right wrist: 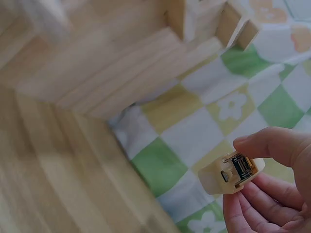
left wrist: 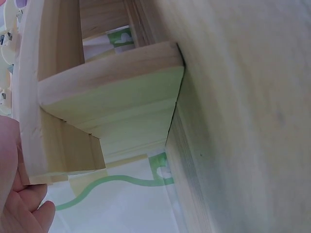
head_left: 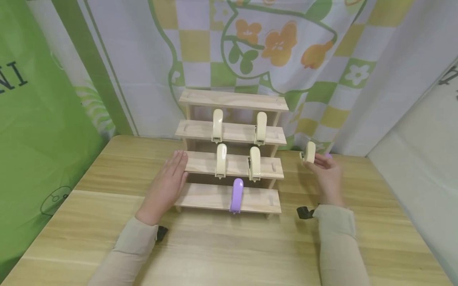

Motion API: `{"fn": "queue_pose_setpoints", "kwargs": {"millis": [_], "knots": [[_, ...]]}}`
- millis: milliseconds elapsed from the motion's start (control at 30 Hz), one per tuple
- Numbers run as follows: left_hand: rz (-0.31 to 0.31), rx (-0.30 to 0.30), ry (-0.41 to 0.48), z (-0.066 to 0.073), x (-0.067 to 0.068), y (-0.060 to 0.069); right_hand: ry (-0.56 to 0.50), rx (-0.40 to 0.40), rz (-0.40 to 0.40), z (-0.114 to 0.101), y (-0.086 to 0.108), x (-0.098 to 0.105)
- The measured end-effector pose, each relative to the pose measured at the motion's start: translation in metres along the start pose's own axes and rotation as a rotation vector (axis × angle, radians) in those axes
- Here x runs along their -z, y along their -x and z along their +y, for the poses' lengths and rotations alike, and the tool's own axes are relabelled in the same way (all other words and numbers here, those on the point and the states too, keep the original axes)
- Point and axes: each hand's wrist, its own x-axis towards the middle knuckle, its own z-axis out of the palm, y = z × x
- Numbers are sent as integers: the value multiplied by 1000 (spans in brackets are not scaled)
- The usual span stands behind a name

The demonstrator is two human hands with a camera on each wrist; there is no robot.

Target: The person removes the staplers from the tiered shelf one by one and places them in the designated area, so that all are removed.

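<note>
My right hand (head_left: 329, 178) pinches a cream stapler (head_left: 310, 152) above the table, to the right of the wooden stepped rack (head_left: 232, 100); in the right wrist view, thumb and fingers hold the stapler (right wrist: 233, 172) by its sides. My left hand (head_left: 166, 184) lies with extended fingers against the left end of the rack's second step from the bottom. Two cream staplers (head_left: 217, 125) stand on the second step from the top, and two more (head_left: 221, 160) on the step below. A purple stapler (head_left: 236, 195) is on the lowest step.
A purple item (head_left: 328, 156) shows partly behind my right hand, mostly hidden. The rack's top step holds nothing. A patterned curtain (head_left: 200, 43) hangs behind the wooden table (head_left: 229, 246), with green cloth (head_left: 32, 131) at the left.
</note>
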Motion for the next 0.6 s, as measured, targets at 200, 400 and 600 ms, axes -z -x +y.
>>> {"fn": "queue_pose_setpoints", "kwargs": {"millis": [200, 400, 600], "knots": [[-11, 10, 15, 1, 1, 0, 46, 18, -39, 16, -10, 2], [-11, 13, 12, 1, 1, 0, 85, 9, -44, 24, -11, 0], [-3, 8, 1, 1, 1, 0, 86, 1, -63, 29, -11, 0]]}}
